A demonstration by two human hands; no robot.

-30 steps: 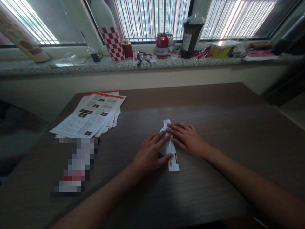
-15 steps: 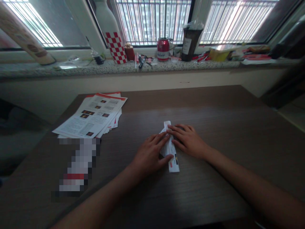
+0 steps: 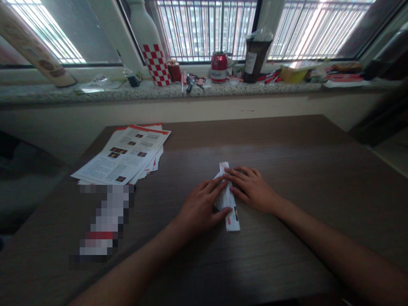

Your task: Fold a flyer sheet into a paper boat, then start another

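A narrow folded strip of printed white paper (image 3: 232, 220) lies on the dark wooden table (image 3: 287, 144), running away from me. My left hand (image 3: 199, 208) rests on its left side, fingers laid over the paper and thumb pressing near its lower part. My right hand (image 3: 251, 187) lies flat on its right side, fingers stretched out and pressing the upper half. The fingertips of both hands nearly meet over the strip. Most of the paper's middle is hidden under them.
A stack of printed leaflets (image 3: 123, 155) lies at the table's left. A blurred-out object (image 3: 103, 223) sits in front of it. The stone windowsill (image 3: 95, 91) behind holds a red can (image 3: 219, 66), a dark cup (image 3: 254, 55), a checkered bottle (image 3: 153, 55) and clutter.
Both hands stay pressed on the folded paper. The view has tilted slightly, so the scene sits a little lower in the frame.
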